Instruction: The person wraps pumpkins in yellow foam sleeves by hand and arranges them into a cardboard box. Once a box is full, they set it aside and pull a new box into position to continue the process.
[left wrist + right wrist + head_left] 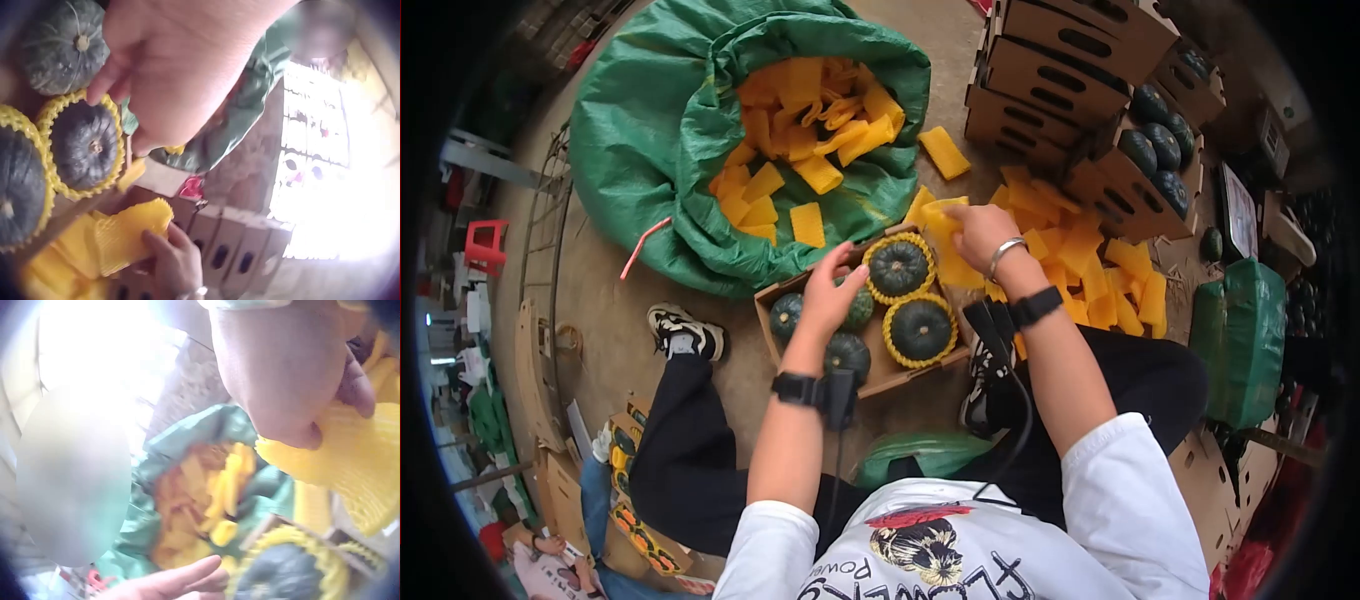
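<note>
My right hand (pixel 990 240) pinches a yellow foam net sleeve (pixel 945 232) just right of the cardboard box (pixel 885 378); the right wrist view shows the sleeve (pixel 350 462) hanging flat from the fingers. My left hand (pixel 830 295) is over the box with fingers extended, near a pumpkin wrapped in yellow net (pixel 900 267). In the left wrist view its fingertips are by that netted pumpkin's edge (pixel 94 147). A second netted pumpkin (pixel 920 330) sits beside the first. Bare green pumpkins (pixel 847 355) lie in the box's left part, partly hidden by my left arm.
A green sack (pixel 635 150) full of yellow sleeves stands beyond the box. Loose sleeves (pixel 1100 270) are piled at the right. Stacked cartons (pixel 1050 90) and a carton of dark pumpkins (pixel 1165 145) stand behind them. My shoes (pixel 690 332) flank the box.
</note>
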Tool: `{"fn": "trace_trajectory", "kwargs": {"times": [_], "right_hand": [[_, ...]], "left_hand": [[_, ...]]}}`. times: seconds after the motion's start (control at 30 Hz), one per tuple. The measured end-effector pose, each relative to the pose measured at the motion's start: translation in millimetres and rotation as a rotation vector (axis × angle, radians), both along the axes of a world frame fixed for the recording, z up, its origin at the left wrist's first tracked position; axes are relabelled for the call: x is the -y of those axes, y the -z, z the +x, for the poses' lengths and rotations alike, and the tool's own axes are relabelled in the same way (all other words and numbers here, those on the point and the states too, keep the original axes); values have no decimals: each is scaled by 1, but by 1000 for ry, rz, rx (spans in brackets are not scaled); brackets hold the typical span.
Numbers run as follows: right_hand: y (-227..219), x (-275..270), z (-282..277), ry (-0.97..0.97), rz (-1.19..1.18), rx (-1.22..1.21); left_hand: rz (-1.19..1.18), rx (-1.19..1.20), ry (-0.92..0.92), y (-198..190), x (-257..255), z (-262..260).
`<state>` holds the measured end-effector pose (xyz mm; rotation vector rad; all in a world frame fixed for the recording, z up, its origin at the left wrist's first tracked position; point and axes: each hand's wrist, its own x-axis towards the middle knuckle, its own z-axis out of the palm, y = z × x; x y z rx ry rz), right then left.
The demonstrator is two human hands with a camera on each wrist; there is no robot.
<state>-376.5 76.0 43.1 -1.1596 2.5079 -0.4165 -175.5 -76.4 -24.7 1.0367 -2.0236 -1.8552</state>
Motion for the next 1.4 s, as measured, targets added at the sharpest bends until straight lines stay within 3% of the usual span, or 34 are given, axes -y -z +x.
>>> {"fn": "trace_trajectory", "kwargs": {"times": [0.03, 0.1, 0.13, 0.17, 0.2, 0.27, 0.33, 0.37, 0.4, 0.43, 0.47, 0.5, 0.53, 0.6, 0.67, 0.73, 0.77, 0.8, 0.83, 0.9, 1.0, 1.03, 1.1, 1.13, 1.2, 1.27, 1.3, 1.33, 1.4], "right_hand": [[-8, -3, 16, -145, -63, 21], [-41, -4, 69, -404, 31, 362], [-38, -11, 94, -542, 52, 597], [-29, -19, 120, -733, 102, 582], [-28, -25, 138, -721, 235, 706], [2, -46, 158, -626, -96, 650], [-10, -52, 159, -204, -648, 864], [-5, -56, 154, 80, -678, 1248], [-6, -58, 153, 201, -691, 1575], [-7, -62, 162, 181, -647, 1642], [-10, -67, 171, 166, -604, 1707], [-4, -67, 176, 6, -439, 1427], [0, -67, 181, -110, -285, 857], [7, -63, 193, -133, -335, 103], [19, -53, 206, -191, -282, 136], [29, -40, 206, -299, -194, 193], [37, -30, 203, -324, -205, 232], [42, -18, 198, -349, -218, 269], [43, -3, 197, -321, -162, 255], [45, 26, 206, -349, 50, 150], [72, 52, 238, -281, 342, 81], [77, 54, 238, -283, 334, 91], [86, 45, 233, -270, 96, 221], [83, 41, 226, -212, -2, 351], [62, 28, 216, -122, -176, 582], [46, 20, 225, -19, -428, 410], [28, 17, 219, 45, -542, 352], [12, 13, 214, 26, -556, 275], [-9, 4, 213, -108, -544, 119]], "left_hand": [[85, -42, 62, -24, -11, 20], [327, -116, 281, -68, -39, 59], [556, -131, 303, -90, -58, 74], [456, 6, 363, -95, -62, 90], [357, 147, 421, -99, -64, 104], [407, 282, 374, -96, -69, 124], [474, 404, 312, -84, -80, 143], [476, 101, 318, -74, -89, 151], [464, -203, 320, -70, -95, 152], [282, -231, 219, -66, -98, 151], [290, -233, -6, -62, -104, 148], [-49, 106, -3, -58, -96, 149], [-387, 445, 1, -54, -89, 149], [-425, 530, 58, -59, -93, 149], [-460, 626, 118, -58, -95, 152], [653, -143, 286, -43, -96, 163], [613, -126, 174, -36, -89, 169], [722, -318, -104, -26, -82, 170], [645, -328, -339, -25, -69, 168], [69, -162, -570, -9, -39, 173], [-309, 301, -516, -11, -20, 175], [-318, 310, -515, -13, -18, 175], [-386, 225, -483, -18, -21, 180], [-389, 224, -485, -12, -20, 184], [-123, 151, -200, 10, -23, 186], [306, -99, -141, -5, -63, 165], [579, -280, -77, -48, -69, 155], [578, -338, -82, -45, -81, 154], [542, -351, -297, -44, -103, 146]]}}
